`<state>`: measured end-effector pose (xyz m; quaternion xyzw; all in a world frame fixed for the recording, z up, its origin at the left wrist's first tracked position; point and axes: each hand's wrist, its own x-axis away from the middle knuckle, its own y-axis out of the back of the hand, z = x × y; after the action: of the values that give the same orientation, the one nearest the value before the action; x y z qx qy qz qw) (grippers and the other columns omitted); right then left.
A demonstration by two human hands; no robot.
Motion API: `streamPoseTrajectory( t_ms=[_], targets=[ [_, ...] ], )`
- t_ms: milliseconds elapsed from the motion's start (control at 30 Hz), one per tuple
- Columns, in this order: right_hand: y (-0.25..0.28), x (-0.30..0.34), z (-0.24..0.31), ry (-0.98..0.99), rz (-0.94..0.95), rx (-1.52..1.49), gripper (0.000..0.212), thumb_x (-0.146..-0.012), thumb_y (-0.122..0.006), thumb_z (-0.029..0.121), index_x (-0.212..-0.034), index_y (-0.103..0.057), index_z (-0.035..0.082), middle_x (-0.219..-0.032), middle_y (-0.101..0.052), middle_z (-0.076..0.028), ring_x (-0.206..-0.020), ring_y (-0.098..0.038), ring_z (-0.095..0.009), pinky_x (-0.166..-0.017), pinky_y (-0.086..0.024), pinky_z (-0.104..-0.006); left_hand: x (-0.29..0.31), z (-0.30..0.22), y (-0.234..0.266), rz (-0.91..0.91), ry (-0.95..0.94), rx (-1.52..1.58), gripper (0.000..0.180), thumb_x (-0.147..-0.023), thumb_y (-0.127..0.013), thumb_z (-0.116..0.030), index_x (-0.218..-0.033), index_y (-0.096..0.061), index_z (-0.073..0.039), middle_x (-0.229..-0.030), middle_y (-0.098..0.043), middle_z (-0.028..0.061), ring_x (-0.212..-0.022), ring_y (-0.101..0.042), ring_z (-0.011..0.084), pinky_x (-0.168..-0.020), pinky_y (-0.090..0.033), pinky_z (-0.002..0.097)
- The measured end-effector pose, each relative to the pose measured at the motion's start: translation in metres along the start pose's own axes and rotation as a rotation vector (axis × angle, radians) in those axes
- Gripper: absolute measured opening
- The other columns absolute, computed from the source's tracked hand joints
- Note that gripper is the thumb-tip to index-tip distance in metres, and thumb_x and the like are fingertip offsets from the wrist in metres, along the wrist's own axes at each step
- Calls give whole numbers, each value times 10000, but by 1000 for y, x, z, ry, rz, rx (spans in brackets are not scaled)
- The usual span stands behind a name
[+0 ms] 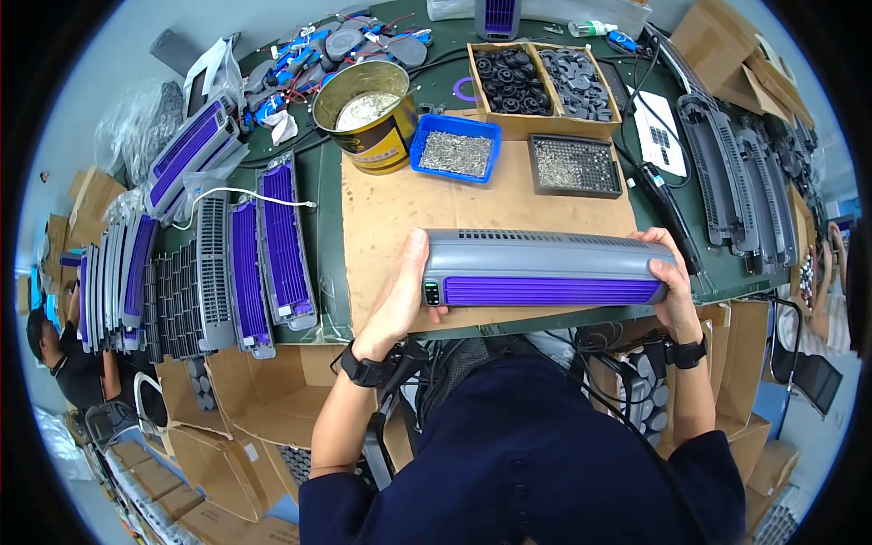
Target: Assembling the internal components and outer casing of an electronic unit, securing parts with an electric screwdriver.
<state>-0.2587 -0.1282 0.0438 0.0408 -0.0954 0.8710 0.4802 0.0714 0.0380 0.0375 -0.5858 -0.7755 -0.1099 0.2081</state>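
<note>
A long grey appliance housing (536, 254) with a purple slatted grille lies crosswise before me, at the near edge of the cardboard sheet (377, 213). Dark vent slots run along its top, and a small green-lit display sits at its left end. My left hand (400, 286) presses against that end, thumb up along the side and fingertips curling underneath. Around the opposite end my right hand (672, 282) is wrapped, with its fingers over the top and front. Both hands grip the housing. Whether its underside touches the cardboard, I cannot tell.
Behind the housing stand a yellow-black tin (374, 127), a blue tray of screws (454, 153), a dark screw box (576, 166) and a carton of black and grey parts (545, 86). An electric screwdriver (668, 213) lies right. Purple grille panels (286, 241) are left, grey shells (722, 182) far right.
</note>
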Motion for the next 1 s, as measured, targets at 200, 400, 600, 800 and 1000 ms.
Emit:
streamPoseTrajectory(
  t_ms=[200, 400, 600, 800, 1000],
  targets=[
    [12, 13, 2, -18, -53, 33, 454, -780, -660, 352, -1104, -486, 87, -1139, -548, -129, -1071, -540, -215, -941, -434, -319, -2, -2, -12, 30, 20, -52, 818, -941, -186, -705, -1064, -524, 30, -727, -586, 86, -540, -567, 130, -457, -479, 251],
    [23, 37, 9, -36, -141, 3, 412, -789, -642, 314, -1090, -499, 72, -1132, -558, -123, -1050, -543, -204, -941, -429, -306, -7, -3, -28, 94, 22, -127, 852, -932, -140, -722, -1081, -567, 0, -695, -607, 70, -531, -577, 133, -449, -473, 242],
    [60, 82, 18, 39, -225, 105, 762, -711, -781, 478, -1259, -469, 49, -1232, -528, -113, -1154, -512, -203, -995, -400, -323, -21, -15, -68, 211, 73, -90, 705, -961, -408, -589, -1348, -385, 0, -843, -598, 78, -544, -537, 100, -459, -461, 232],
    [150, 187, 47, 203, -561, -49, 583, -789, -718, 390, -1209, -508, 43, -1195, -578, -175, -1075, -585, -249, -948, -470, -342, -7, -33, -141, 708, -314, -383, 975, -758, -793, -64, -1511, -177, -14, -909, -645, 65, -618, -577, 70, -555, -485, 200],
    [190, 356, 81, 108, -1145, 333, 382, -846, -701, 254, -1144, -593, 42, -996, -638, -74, -811, -630, -126, -708, -518, -240, -27, -27, -143, 826, -177, -346, 681, -762, -738, 33, -1384, -464, -12, -1009, -655, 58, -697, -577, 34, -615, -476, 168]
  ],
)
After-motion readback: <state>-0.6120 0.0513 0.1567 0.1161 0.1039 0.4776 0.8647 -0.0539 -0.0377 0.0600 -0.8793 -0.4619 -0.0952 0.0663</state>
